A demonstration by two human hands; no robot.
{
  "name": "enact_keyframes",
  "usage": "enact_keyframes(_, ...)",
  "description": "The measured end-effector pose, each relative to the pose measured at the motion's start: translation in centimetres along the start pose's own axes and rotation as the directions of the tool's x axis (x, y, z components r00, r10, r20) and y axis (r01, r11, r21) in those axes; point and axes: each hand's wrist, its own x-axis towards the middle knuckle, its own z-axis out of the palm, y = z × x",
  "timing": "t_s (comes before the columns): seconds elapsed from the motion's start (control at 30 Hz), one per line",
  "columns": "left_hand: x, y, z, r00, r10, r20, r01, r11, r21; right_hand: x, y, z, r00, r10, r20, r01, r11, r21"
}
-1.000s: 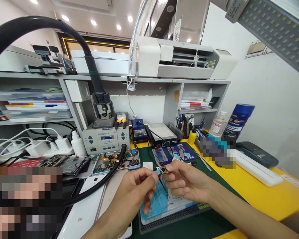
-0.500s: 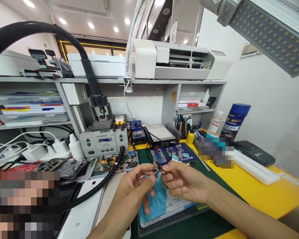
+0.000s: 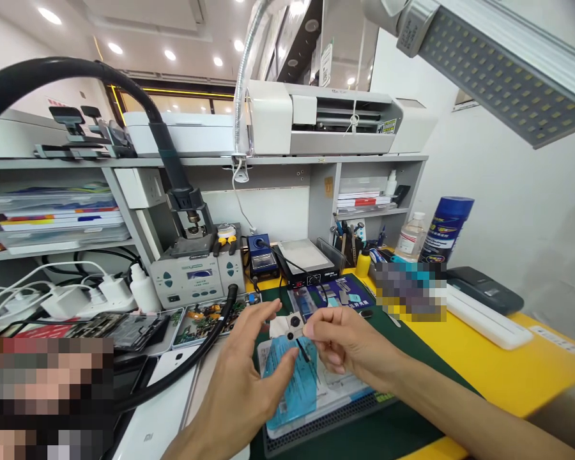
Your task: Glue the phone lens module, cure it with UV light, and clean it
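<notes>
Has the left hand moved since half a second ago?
Yes: the left hand has spread open, its index fingertip shifting leftward, closer to the tray of circuit boards.

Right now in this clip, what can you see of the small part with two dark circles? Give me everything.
The small part looks pale grey, perhaps metal, with two dark, round, lens-like circles, one above the other and slightly offset. It is tilted, with the circles facing the camera. The right hand pinches its right side; the left hand is open to its left, apparently not touching it. A thin black strip shows below; whether it is attached, I cannot tell.
</notes>
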Motion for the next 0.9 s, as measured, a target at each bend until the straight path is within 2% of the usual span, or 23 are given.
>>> enact_keyframes(0.1, -0.10, 0.01, 0.03, 0.998, 0.068, -0.010, -0.066, 0.992, 0.107, -0.06, 0.02, 0.12, 1.000, -0.008, -0.010, 0.008, 0.999, -0.040)
enact_keyframes(0.23, -0.08, 0.09, 0.02, 0.990, 0.136, -0.023, -0.132, 0.983, 0.124, -0.07, 0.01, 0.26, 1.000, -0.001, -0.023, -0.001, 0.997, -0.073)
enact_keyframes(0.43, 0.13, -0.23, -0.07, 0.950, 0.309, -0.045, -0.295, 0.935, 0.195, -0.06, 0.03, 0.25, 1.000, 0.009, -0.025, -0.011, 0.994, -0.107)
enact_keyframes(0.6, 0.24, -0.55, -0.06, 0.926, 0.375, -0.043, -0.360, 0.911, 0.200, -0.20, -0.10, 0.34, 1.000, 0.009, -0.024, -0.012, 0.992, -0.127)
enact_keyframes(0.9, 0.35, -0.54, -0.16, 0.898, 0.433, -0.070, -0.410, 0.885, 0.222, -0.22, -0.11, 0.22, 1.000, 0.013, -0.025, -0.016, 0.992, -0.128)
